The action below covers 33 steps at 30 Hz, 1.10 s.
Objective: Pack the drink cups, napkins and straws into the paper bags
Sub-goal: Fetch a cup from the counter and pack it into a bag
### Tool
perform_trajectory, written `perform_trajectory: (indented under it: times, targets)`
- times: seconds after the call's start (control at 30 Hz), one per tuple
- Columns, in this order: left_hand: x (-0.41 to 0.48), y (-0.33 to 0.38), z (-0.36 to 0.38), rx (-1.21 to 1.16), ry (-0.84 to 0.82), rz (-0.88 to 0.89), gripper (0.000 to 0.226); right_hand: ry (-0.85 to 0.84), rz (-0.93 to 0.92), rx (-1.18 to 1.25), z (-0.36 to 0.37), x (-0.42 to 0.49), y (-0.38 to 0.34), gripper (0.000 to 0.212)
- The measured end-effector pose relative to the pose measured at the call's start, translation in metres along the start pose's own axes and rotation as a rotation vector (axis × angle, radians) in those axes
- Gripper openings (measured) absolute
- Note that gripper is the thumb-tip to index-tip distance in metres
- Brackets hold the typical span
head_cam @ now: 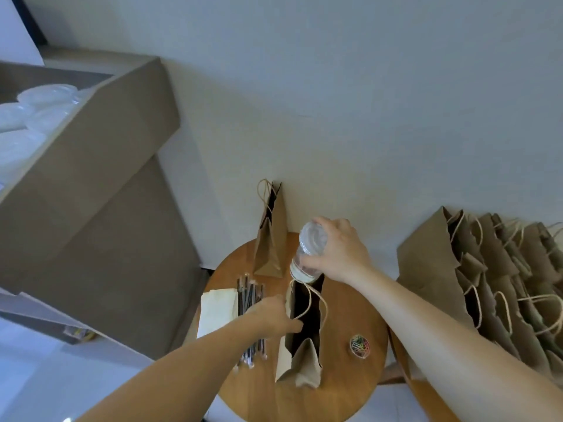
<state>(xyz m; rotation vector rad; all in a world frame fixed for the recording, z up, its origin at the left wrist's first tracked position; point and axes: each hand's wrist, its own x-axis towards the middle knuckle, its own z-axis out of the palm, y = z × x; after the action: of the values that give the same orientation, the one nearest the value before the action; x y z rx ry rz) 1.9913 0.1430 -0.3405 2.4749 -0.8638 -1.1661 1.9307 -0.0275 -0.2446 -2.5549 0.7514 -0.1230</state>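
Note:
An open brown paper bag (301, 357) stands in the middle of a round wooden table (344, 379). My left hand (274, 315) grips its left rim and holds the mouth open. My right hand (338, 254) holds a clear lidded drink cup (307, 254) tilted just above the bag's far end, its bottom at the opening. White napkins (217, 309) lie at the table's left edge. Beside them lies a bundle of wrapped straws (251, 303), partly hidden by my left forearm.
A second paper bag (271, 236) stands at the table's far side against the wall. Several more bags (499, 287) are lined up on the right. A small tub of coloured clips (359, 346) sits on the table. A large cardboard box (91, 166) with clear cups (36, 108) stands left.

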Motion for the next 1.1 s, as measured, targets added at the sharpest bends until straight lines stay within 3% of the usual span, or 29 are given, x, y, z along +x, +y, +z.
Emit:
perform_trajectory:
  times: [0.1, 0.27, 0.5, 0.57, 1.1]
  targets:
    - [0.002, 0.000, 0.015, -0.131, 0.100, -0.101, 0.036, -0.044, 0.003, 0.002, 0.015, -0.011, 0.006, 0.093]
    - [0.004, -0.007, 0.018, -0.153, 0.203, -0.176, 0.028, -0.084, -0.072, -0.045, 0.012, -0.032, 0.021, 0.090]
    - [0.000, -0.007, 0.019, -0.113, 0.236, -0.219, 0.021, -0.271, -0.463, -0.428, 0.009, -0.053, 0.030, 0.091]
    - [-0.001, -0.006, 0.021, -0.128, 0.232, -0.207, 0.021, -0.339, -0.500, -0.494, 0.022, -0.057, 0.033, 0.092]
    - [-0.017, -0.024, 0.027, -0.123, 0.194, -0.130, 0.020, -0.610, 0.128, -0.425, 0.167, -0.039, 0.049, 0.103]
